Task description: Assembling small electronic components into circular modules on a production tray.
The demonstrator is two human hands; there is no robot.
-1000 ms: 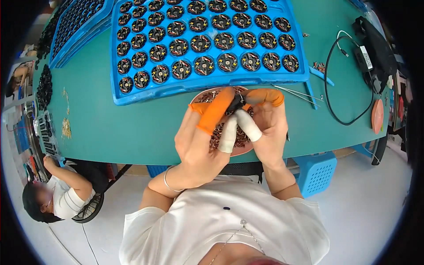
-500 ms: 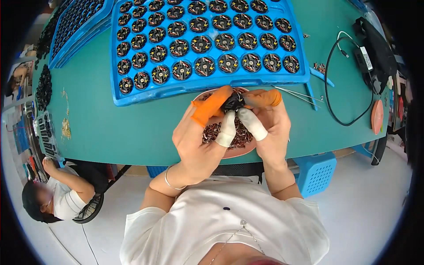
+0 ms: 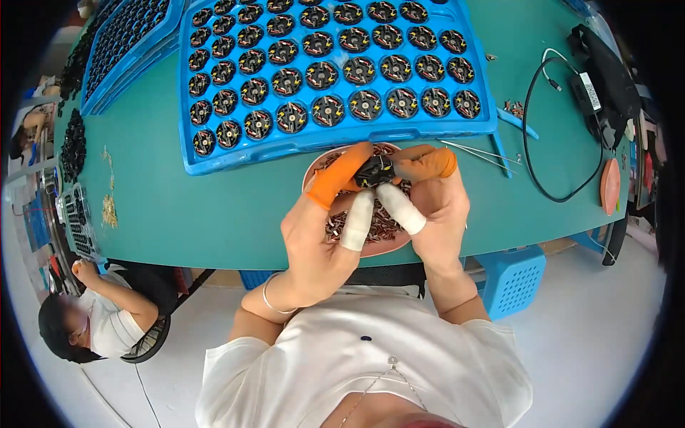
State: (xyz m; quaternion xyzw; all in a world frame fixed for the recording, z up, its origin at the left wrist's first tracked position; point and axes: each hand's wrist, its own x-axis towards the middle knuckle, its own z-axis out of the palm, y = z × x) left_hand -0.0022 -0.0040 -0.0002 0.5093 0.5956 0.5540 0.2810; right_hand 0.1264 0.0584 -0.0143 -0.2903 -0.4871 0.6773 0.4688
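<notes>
Near the front edge of the tabletop [image 3: 185, 221], the left hand [image 3: 312, 235] and right hand [image 3: 439, 227] bend inward, fingers pinching a small black part [image 3: 374, 172].

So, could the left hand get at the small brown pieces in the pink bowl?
Likely yes: the left hand is over the pink bowl, where small brown pieces lie partly exposed, though it is gripping a black component.

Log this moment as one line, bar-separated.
Left hand: gripping black part | right hand: gripping same part | below: pink bowl holding small brownish pieces | beyond: blue tray of round black assemblies
</notes>
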